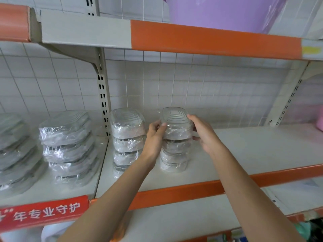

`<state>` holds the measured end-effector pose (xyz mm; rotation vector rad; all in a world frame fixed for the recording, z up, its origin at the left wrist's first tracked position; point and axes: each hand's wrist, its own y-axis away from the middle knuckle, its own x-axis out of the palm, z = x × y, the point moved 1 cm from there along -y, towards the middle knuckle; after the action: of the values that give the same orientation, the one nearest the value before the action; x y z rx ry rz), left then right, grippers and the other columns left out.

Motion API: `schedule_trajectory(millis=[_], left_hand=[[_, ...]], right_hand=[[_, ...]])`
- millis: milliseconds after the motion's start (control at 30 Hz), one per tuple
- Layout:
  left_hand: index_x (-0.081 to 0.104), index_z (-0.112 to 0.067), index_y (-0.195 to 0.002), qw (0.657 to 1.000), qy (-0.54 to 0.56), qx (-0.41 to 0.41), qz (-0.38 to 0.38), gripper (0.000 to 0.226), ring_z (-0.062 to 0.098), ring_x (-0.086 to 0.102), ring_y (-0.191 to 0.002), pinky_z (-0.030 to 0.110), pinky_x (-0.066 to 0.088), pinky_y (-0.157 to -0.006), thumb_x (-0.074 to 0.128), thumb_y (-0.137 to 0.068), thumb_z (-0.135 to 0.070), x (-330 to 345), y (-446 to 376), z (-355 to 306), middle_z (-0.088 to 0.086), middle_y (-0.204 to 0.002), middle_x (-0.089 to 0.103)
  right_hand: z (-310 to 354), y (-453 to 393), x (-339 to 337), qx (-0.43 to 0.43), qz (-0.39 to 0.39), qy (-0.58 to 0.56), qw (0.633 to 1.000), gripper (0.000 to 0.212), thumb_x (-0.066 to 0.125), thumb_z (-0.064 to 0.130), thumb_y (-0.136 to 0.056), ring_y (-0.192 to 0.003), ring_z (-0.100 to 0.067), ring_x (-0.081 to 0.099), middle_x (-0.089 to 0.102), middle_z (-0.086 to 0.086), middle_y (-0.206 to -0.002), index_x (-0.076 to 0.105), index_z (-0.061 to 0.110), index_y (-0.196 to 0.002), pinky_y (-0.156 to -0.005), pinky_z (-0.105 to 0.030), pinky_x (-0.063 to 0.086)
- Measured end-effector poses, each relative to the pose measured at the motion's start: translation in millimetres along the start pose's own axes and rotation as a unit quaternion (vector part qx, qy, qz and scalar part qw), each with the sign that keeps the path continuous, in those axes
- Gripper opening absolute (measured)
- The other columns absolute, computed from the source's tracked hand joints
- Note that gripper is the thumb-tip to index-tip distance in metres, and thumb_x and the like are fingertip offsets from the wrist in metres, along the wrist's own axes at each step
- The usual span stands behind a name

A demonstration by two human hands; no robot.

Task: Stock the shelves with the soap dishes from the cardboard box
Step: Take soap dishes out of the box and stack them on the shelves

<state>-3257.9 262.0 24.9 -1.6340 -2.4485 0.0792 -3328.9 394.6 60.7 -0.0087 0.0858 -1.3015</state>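
Note:
A clear soap dish wrapped in plastic (176,122) tops a stack of several wrapped dishes (173,155) on the white shelf (253,151). My left hand (154,135) grips the top dish on its left side, thumb on its front. On its right side, my right hand (204,132) holds the same dish with the fingers curled round it. A second stack of wrapped dishes (127,137) stands just to the left, close to my left wrist. The cardboard box is out of view.
More wrapped dish stacks (68,145) fill the neighbouring shelf bay at left, past the slotted upright (104,95). A purple plastic tub (225,11) sits on the shelf above. Something pink (319,123) lies at the far right. The shelf surface right of my hands is bare.

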Motion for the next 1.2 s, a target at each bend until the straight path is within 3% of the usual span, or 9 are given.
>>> schedule_trajectory(millis=[167,300,467,633,700,833,933,1067,1200], left_hand=[[0.039,-0.027,-0.142,0.996,0.01,0.04,0.077,0.066,-0.004,0.049,-0.119,0.019,0.04,-0.098,0.063,-0.082,-0.04,-4.1,6.2,5.7,-0.013,-0.133,0.053],[0.024,-0.025,-0.149,0.977,-0.162,0.116,0.076,0.106,0.004,0.038,-0.133,0.027,0.034,-0.11,0.084,-0.062,-0.031,0.8,2.7,18.9,-0.008,-0.142,0.042],[0.031,-0.024,-0.147,0.977,-0.161,0.114,0.079,0.087,0.0,0.051,-0.12,0.019,0.037,-0.104,0.079,-0.075,-0.013,-1.0,-0.9,23.3,-0.021,-0.124,0.055],[0.042,-0.018,-0.14,0.972,-0.184,0.128,0.064,0.067,-0.019,0.053,-0.099,0.005,0.037,-0.095,0.073,-0.081,-0.007,-5.0,-0.2,21.3,-0.033,-0.109,0.053],[0.044,-0.014,-0.135,0.973,-0.186,0.126,0.053,0.061,-0.014,0.051,-0.098,0.001,0.035,-0.087,0.073,-0.081,-0.008,-5.0,0.6,22.5,-0.031,-0.105,0.051],[0.04,-0.022,-0.131,0.981,-0.151,0.105,0.064,0.063,-0.017,0.048,-0.106,0.007,0.037,-0.089,0.076,-0.079,-0.014,-6.4,6.8,27.8,-0.026,-0.115,0.049],[0.035,-0.031,-0.132,0.985,-0.142,0.075,0.065,0.064,-0.013,0.048,-0.108,0.006,0.035,-0.089,0.072,-0.083,-0.013,-11.5,14.4,40.8,-0.031,-0.113,0.044],[0.041,-0.018,-0.141,0.972,-0.216,0.06,0.069,0.076,0.014,0.058,-0.115,0.029,0.045,-0.1,0.076,-0.075,-0.028,-21.4,18.5,66.8,-0.012,-0.12,0.061],[0.04,-0.019,-0.145,0.961,-0.265,0.07,0.025,0.07,0.011,0.063,-0.109,0.026,0.047,-0.097,0.071,-0.083,-0.014,-20.0,20.0,78.2,-0.001,-0.118,0.068]], right_hand=[[3.2,-6.4,-8.0,0.019,0.005,-0.009,1.0,0.025,0.051,0.028,-0.092,-0.069,-0.01,0.053,0.056,0.005,-0.071,0.058,0.022,-0.069,-0.065,-0.028,0.045],[0.0,-7.3,-10.5,0.036,0.025,-0.013,0.999,0.022,0.051,0.028,-0.091,-0.068,-0.012,0.055,0.056,0.003,-0.071,0.06,0.021,-0.072,-0.064,-0.029,0.047],[-1.1,-10.0,-13.0,0.033,0.004,0.01,0.999,0.023,0.051,0.029,-0.091,-0.067,-0.013,0.056,0.056,0.003,-0.07,0.059,0.021,-0.072,-0.06,-0.028,0.05],[-5.5,-8.6,-17.5,0.021,0.007,0.015,1.0,0.021,0.053,0.035,-0.094,-0.073,-0.013,0.06,0.065,0.003,-0.079,0.066,0.022,-0.086,-0.076,-0.037,0.052],[-6.6,-5.6,-16.5,0.014,0.012,0.003,1.0,0.021,0.052,0.038,-0.095,-0.074,-0.013,0.06,0.065,0.004,-0.079,0.066,0.024,-0.087,-0.077,-0.037,0.053],[-14.3,-1.0,-15.5,0.012,0.021,-0.063,0.998,0.028,0.045,0.042,-0.097,-0.081,-0.01,0.064,0.069,0.005,-0.087,0.065,0.024,-0.091,-0.074,-0.029,0.053],[-33.2,9.6,-17.3,0.035,-0.002,-0.127,0.991,0.023,0.042,0.022,-0.099,-0.085,-0.011,0.062,0.066,-0.002,-0.094,0.062,0.017,-0.089,-0.079,-0.029,0.049],[-74.7,25.7,-13.8,0.018,0.052,0.013,0.998,0.018,0.056,0.003,-0.078,-0.094,-0.016,0.06,0.067,-0.002,-0.098,0.066,0.012,-0.089,-0.101,-0.044,0.045],[-92.6,29.9,-7.8,-0.036,0.065,0.087,0.993,0.039,0.068,0.016,-0.07,-0.11,-0.01,0.063,0.07,0.006,-0.111,0.063,0.028,-0.107,-0.103,-0.04,0.046]])
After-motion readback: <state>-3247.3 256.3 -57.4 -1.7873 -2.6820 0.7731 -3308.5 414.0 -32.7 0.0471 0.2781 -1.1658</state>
